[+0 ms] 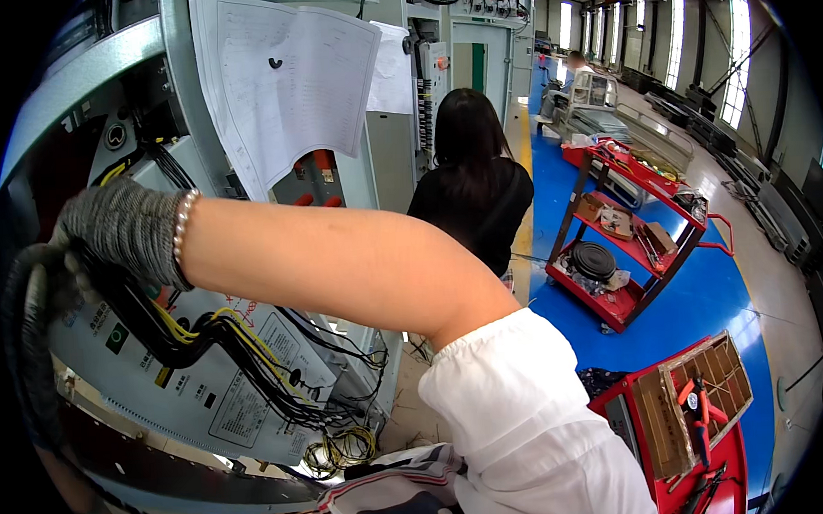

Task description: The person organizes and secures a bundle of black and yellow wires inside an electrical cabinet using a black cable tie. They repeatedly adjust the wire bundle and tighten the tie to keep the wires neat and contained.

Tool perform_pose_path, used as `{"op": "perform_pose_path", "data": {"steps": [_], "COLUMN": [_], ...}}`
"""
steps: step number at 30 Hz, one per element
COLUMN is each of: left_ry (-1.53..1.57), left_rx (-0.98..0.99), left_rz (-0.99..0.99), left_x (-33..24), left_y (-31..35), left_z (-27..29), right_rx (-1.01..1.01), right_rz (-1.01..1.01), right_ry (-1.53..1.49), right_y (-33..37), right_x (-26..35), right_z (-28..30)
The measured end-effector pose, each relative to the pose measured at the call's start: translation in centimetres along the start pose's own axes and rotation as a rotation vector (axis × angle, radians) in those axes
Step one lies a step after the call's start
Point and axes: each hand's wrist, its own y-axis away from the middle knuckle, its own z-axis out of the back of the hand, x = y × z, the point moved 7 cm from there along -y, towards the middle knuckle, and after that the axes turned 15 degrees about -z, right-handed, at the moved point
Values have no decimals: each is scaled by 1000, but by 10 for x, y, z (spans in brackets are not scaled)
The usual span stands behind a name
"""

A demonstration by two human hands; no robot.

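Observation:
My right arm, in a white sleeve with a beaded bracelet, reaches across to the left. On its hand is a grey knitted glove; my right hand (121, 228) is closed at the upper end of a black cable bundle (181, 348). Close beside it at the left rim, my left hand (35, 290), in a dark glove, has curled fingers; what they hold is hidden. Below both hands lies a light grey equipment panel (147, 397) with labels and a green-marked button. The bundle bends across this panel, with yellow wires (240, 336) alongside.
Paper drawings (285, 88) hang on the cabinet frame above my arm. Coiled thin wires (342, 451) lie low by the cabinet. A person in black (474, 176) is just ahead. On the right stand a red tool cart (620, 298) and a wooden box (662, 421) with red-handled pliers (698, 405).

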Motion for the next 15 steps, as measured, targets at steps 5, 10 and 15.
{"op": "perform_pose_path", "data": {"steps": [5, 10, 15], "left_ry": [-513, -189, -173], "left_rx": [208, 222, 233], "left_rz": [-201, -187, -180], "left_x": [40, 68, 58], "left_y": [24, 26, 26], "left_z": [31, 21, 20], "right_rx": [-350, -240, -284], "right_rz": [954, 56, 12], "right_ry": [1616, 998, 795], "right_y": [15, -11, -3], "right_x": [44, 34, 28], "right_z": [-28, -3, 18]}}
